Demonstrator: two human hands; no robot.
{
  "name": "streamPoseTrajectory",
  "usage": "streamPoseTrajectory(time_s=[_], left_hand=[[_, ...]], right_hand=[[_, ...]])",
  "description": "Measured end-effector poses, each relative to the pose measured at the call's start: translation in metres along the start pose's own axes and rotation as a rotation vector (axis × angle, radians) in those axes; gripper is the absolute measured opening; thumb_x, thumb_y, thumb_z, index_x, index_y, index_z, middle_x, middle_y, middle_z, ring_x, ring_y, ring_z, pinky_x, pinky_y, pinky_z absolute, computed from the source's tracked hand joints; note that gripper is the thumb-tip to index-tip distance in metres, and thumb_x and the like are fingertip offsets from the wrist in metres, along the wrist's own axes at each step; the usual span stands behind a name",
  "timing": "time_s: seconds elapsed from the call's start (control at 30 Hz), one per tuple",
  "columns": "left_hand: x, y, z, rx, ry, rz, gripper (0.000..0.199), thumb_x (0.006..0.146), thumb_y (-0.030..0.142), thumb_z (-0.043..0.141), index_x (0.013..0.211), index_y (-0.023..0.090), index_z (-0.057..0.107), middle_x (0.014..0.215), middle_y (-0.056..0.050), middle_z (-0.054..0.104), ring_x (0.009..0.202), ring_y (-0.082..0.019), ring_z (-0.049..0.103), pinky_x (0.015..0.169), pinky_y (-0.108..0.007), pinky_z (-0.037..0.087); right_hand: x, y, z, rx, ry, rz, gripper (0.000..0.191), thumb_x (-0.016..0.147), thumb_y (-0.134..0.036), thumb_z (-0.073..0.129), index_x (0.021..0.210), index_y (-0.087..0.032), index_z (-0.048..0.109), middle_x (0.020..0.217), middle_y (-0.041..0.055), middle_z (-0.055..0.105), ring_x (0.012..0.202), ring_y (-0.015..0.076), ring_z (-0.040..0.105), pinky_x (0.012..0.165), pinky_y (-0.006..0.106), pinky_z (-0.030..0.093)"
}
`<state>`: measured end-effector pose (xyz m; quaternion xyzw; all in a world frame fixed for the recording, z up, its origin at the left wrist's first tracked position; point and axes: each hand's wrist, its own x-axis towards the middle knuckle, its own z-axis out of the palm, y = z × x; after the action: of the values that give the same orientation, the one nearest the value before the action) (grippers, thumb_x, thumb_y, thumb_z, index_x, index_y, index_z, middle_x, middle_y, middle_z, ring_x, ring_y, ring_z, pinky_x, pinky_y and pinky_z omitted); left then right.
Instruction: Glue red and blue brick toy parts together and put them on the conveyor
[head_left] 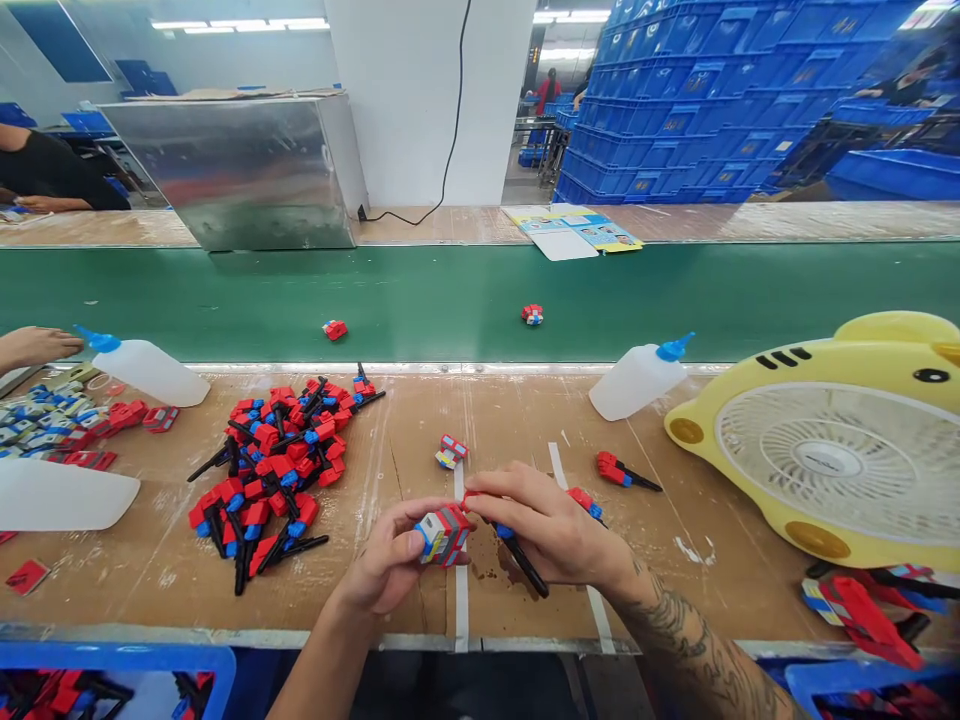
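Tattooed forearm point(701, 645), R grip point(555, 530) clamped on black-rod pc point(529, 570) just beside red-grey block point(450, 535) pinched in L grip point(386, 563).

Part pile point(277, 465) left on bench point(409, 410), fan point(825, 455) right, bottle point(634, 385) between; belt point(435, 300) behind, box point(247, 170) beyond.

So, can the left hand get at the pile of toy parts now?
Likely yes: only cardboard separates the left hand from the pile, though the toy body it holds would probably need setting down first.

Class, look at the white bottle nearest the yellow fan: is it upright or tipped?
Tipped: the white bottle lies slanted on the brown worktop, its blue nozzle pointing sideways rather than straight up.
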<state>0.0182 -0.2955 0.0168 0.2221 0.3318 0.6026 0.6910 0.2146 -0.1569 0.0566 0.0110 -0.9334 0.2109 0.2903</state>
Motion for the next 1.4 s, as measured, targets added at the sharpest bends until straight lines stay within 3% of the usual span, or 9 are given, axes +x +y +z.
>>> streamPoseTrajectory(time_s=[0.2, 0.33, 0.63, 0.8, 0.93, 1.07, 1.2, 1.3, 1.4], left_hand=[[-0.001, 0.004, 0.0, 0.082, -0.032, 0.029, 0.056, 0.063, 0.042, 0.085, 0.112, 0.016, 0.074, 0.106, -0.017, 0.072, 0.095, -0.033, 0.068, 0.091, -0.052, 0.05], [-0.002, 0.004, -0.004, 0.101, -0.048, 0.025, 0.057, 0.063, 0.042, 0.084, 0.113, 0.018, 0.074, 0.113, -0.016, 0.071, 0.094, -0.032, 0.069, 0.089, -0.047, 0.051], [-0.001, 0.001, -0.006, 0.089, -0.14, 0.058, 0.053, 0.068, 0.04, 0.08, 0.118, 0.021, 0.073, 0.105, -0.01, 0.074, 0.092, -0.024, 0.067, 0.081, -0.032, 0.05], [-0.002, 0.002, -0.003, 0.098, -0.046, 0.05, 0.046, 0.072, 0.041, 0.079, 0.112, 0.018, 0.075, 0.099, -0.01, 0.074, 0.087, -0.02, 0.066, 0.078, -0.027, 0.049], [0.002, -0.003, -0.001, 0.054, 0.048, -0.013, 0.045, 0.074, 0.039, 0.079, 0.11, 0.013, 0.074, 0.098, -0.012, 0.073, 0.09, -0.021, 0.066, 0.082, -0.03, 0.049], [0.007, -0.007, 0.005, -0.083, 0.081, 0.004, 0.039, 0.077, 0.039, 0.077, 0.106, 0.013, 0.075, 0.098, -0.013, 0.073, 0.087, -0.023, 0.067, 0.083, -0.037, 0.053], [0.012, -0.008, 0.018, -0.245, 0.122, 0.013, 0.034, 0.082, 0.035, 0.073, 0.109, 0.014, 0.073, 0.101, -0.013, 0.073, 0.093, -0.026, 0.068, 0.09, -0.047, 0.052], [0.017, -0.012, 0.033, -0.345, 0.136, 0.009, 0.032, 0.085, 0.032, 0.07, 0.113, 0.018, 0.07, 0.102, -0.011, 0.073, 0.095, -0.025, 0.068, 0.086, -0.041, 0.054], [0.023, -0.018, 0.048, -0.431, 0.166, -0.008, 0.032, 0.084, 0.034, 0.072, 0.112, 0.02, 0.07, 0.102, -0.009, 0.073, 0.095, -0.022, 0.068, 0.079, -0.031, 0.053]], right_hand=[[0.002, -0.001, -0.006, 0.009, -0.022, -0.037, 0.058, 0.092, -0.004, 0.038, 0.146, -0.024, 0.039, 0.127, 0.0128, 0.061, 0.107, 0.0233, 0.058, 0.087, 0.04, 0.05], [0.005, -0.004, -0.011, 0.001, -0.056, -0.074, 0.055, 0.094, -0.006, 0.039, 0.146, -0.022, 0.038, 0.129, 0.0139, 0.062, 0.105, 0.0233, 0.058, 0.085, 0.039, 0.048], [0.013, -0.008, -0.014, -0.059, -0.073, -0.158, 0.035, 0.1, -0.01, 0.041, 0.134, -0.013, 0.049, 0.123, 0.0148, 0.066, 0.101, 0.0188, 0.058, 0.084, 0.035, 0.046], [0.018, -0.008, -0.016, -0.17, -0.208, -0.212, 0.037, 0.099, -0.012, 0.047, 0.136, -0.013, 0.049, 0.128, 0.0137, 0.064, 0.103, 0.0197, 0.058, 0.083, 0.035, 0.047], [0.018, -0.002, -0.011, -0.07, -0.251, -0.201, 0.044, 0.098, -0.008, 0.043, 0.142, -0.01, 0.043, 0.133, 0.0165, 0.06, 0.11, 0.0214, 0.056, 0.091, 0.036, 0.049], [0.005, 0.006, -0.002, 0.242, -0.091, 0.02, 0.053, 0.095, -0.007, 0.044, 0.146, -0.017, 0.037, 0.133, 0.0161, 0.058, 0.121, 0.0215, 0.053, 0.101, 0.039, 0.047], [-0.013, 0.005, 0.013, 0.431, 0.033, 0.267, 0.07, 0.085, -0.018, 0.065, 0.148, -0.023, 0.034, 0.142, 0.0158, 0.049, 0.132, 0.0275, 0.046, 0.111, 0.045, 0.04], [-0.02, 0.005, 0.032, 0.537, 0.177, 0.372, 0.099, 0.075, -0.023, 0.082, 0.153, -0.03, 0.023, 0.145, 0.0136, 0.045, 0.135, 0.0291, 0.045, 0.115, 0.047, 0.035], [-0.018, 0.009, 0.05, 0.701, 0.369, 0.429, 0.107, 0.073, -0.026, 0.084, 0.154, -0.036, 0.015, 0.14, 0.0103, 0.048, 0.132, 0.0268, 0.048, 0.113, 0.047, 0.036]])
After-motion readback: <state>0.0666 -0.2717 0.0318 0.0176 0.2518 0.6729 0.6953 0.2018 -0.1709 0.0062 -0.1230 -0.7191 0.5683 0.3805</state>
